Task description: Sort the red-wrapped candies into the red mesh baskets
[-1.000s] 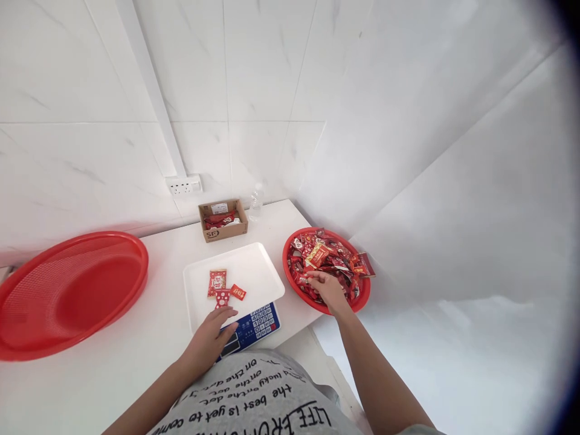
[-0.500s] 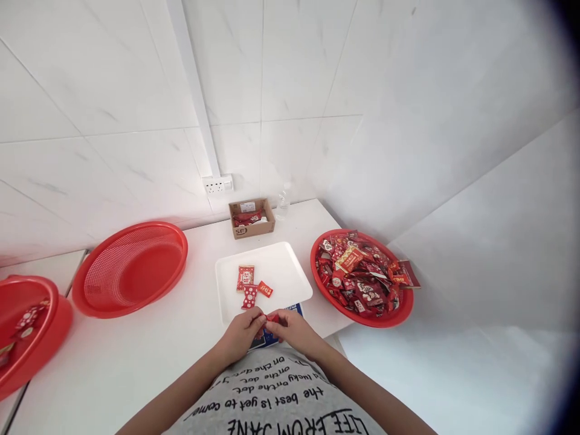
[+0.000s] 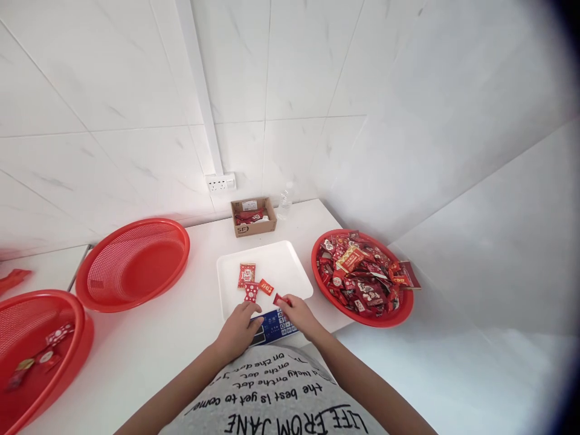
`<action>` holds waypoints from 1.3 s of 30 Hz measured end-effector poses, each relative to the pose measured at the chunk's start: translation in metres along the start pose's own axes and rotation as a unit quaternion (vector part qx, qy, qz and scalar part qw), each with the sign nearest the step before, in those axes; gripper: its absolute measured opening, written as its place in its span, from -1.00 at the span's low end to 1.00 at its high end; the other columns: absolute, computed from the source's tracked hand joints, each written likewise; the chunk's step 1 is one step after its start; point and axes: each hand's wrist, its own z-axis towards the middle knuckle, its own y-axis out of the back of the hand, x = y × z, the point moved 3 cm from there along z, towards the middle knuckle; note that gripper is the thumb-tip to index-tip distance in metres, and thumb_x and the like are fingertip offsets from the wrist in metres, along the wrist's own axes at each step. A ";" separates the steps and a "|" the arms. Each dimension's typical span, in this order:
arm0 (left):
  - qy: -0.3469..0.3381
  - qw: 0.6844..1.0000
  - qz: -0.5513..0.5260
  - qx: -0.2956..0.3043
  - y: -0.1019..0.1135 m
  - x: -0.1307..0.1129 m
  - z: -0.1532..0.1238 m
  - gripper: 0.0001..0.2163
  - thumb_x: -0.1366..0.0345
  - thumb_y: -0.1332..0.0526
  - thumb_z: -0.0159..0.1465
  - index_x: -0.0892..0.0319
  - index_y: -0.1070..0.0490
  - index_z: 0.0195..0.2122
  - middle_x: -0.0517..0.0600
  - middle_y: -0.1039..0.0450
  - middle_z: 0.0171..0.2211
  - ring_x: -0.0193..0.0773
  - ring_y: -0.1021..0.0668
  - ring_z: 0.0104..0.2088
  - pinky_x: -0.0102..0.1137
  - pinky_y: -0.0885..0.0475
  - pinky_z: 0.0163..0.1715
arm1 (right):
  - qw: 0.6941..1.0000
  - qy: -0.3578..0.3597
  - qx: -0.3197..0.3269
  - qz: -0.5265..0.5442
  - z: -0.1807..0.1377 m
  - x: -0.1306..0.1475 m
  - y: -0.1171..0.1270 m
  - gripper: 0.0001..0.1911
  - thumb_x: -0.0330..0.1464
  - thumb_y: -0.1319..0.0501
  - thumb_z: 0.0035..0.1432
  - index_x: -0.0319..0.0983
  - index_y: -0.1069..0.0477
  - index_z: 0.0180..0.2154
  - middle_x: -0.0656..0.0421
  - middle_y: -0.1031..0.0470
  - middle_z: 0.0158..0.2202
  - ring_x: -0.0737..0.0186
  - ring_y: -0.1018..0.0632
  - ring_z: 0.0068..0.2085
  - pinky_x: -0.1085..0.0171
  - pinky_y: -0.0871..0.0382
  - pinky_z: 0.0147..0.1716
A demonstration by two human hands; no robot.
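My right hand (image 3: 298,315) pinches a small red packet (image 3: 277,299) over the front right of the white scale tray (image 3: 290,266). My left hand (image 3: 239,329) is at the tray's front left, its thumb and fingers apart with nothing seen between them. Just beyond those fingertips lies a red packet with white dots (image 3: 251,292); I cannot tell if they touch. Two more packets rest on the tray: a patterned red one (image 3: 247,275) and a smaller orange-red one (image 3: 266,287). Between my hands shows the scale's blue key panel (image 3: 272,326).
To the right, a red basket (image 3: 317,284) is heaped with red packets. At left stand a large red basket (image 3: 149,266) and a nearer one (image 3: 81,344) with several packets inside. A cardboard box (image 3: 255,228) and a clear bottle (image 3: 285,200) are by the wall.
My hands were together on the red item and have parted. The right now has the packet alone, further up over the tray, and the blue panel shows more.
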 end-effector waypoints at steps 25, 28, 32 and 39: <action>0.003 0.988 0.150 -0.024 -0.005 0.024 0.040 -0.50 0.29 -0.09 0.19 0.20 -0.11 0.18 0.17 0.10 0.28 -0.02 -0.03 0.26 -0.14 -0.05 0.18 | 0.899 0.169 -0.046 -0.401 0.028 0.005 -0.001 -0.54 -0.41 -0.03 0.13 -0.13 -0.23 0.10 0.09 -0.23 0.13 0.08 -0.26 0.07 0.18 -0.16 -0.01; 0.036 0.986 0.153 -0.061 0.002 0.034 0.048 -0.47 0.27 -0.08 0.19 0.22 -0.05 0.20 0.21 0.11 0.28 0.00 0.02 0.27 -0.10 -0.04 0.17 | 0.911 0.156 -0.056 -0.378 0.025 -0.002 0.003 -0.53 -0.42 -0.06 0.11 -0.10 -0.26 0.09 0.09 -0.24 0.12 0.06 -0.27 0.07 0.16 -0.17 0.00; 0.036 0.988 0.152 -0.023 0.002 0.042 0.060 -0.50 0.28 -0.06 0.21 0.20 -0.07 0.19 0.20 0.09 0.28 -0.01 -0.03 0.26 -0.12 -0.07 0.16 | 0.923 0.161 -0.071 -0.342 0.021 -0.006 0.010 -0.54 -0.42 -0.07 0.11 -0.13 -0.28 0.07 0.08 -0.24 0.12 0.08 -0.26 0.08 0.13 -0.13 0.05; -0.016 0.992 0.116 -0.057 -0.002 0.029 0.051 -0.55 0.25 -0.02 0.23 0.17 -0.12 0.17 0.14 0.01 0.26 -0.03 -0.06 0.25 -0.11 -0.09 0.17 | 0.920 0.126 -0.203 -0.310 0.010 -0.031 0.075 -0.64 -0.42 -0.01 0.13 -0.28 -0.37 -0.03 0.01 -0.36 -0.02 0.13 -0.33 0.03 0.18 -0.14 0.06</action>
